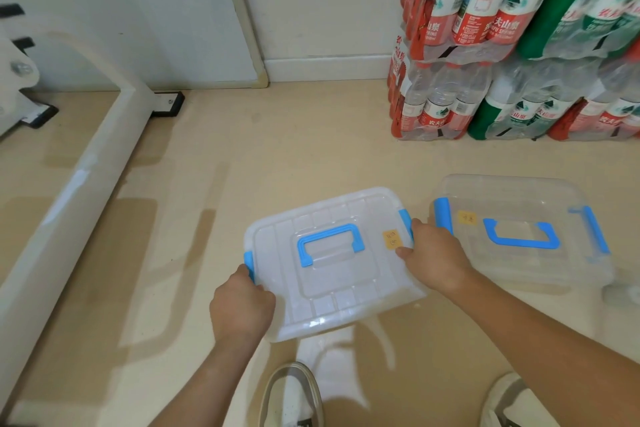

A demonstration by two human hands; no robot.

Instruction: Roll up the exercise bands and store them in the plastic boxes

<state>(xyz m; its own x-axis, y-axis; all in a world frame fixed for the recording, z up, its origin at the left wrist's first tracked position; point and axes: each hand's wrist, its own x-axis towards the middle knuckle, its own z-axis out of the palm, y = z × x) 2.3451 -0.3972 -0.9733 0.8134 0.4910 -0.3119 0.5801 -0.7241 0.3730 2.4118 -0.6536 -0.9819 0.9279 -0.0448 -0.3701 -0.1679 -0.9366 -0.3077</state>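
Two clear plastic boxes with blue handles and blue side clips are in front of me, both with lids on. My left hand [242, 308] grips the left end of the near box [332, 291] at its blue clip. At the opposite end my right hand [433, 256] holds the same box, thumb on the lid beside a yellow sticker. The box is tilted and seems slightly raised off the floor. A second box [526, 263] rests on the floor just to the right. Both boxes look empty. No exercise band is in view.
Shrink-wrapped packs of water bottles [502, 45] are stacked against the wall at the back right. A white metal frame [86, 163] with black feet runs along the left. My two shoes [294, 395] show at the bottom on the beige floor.
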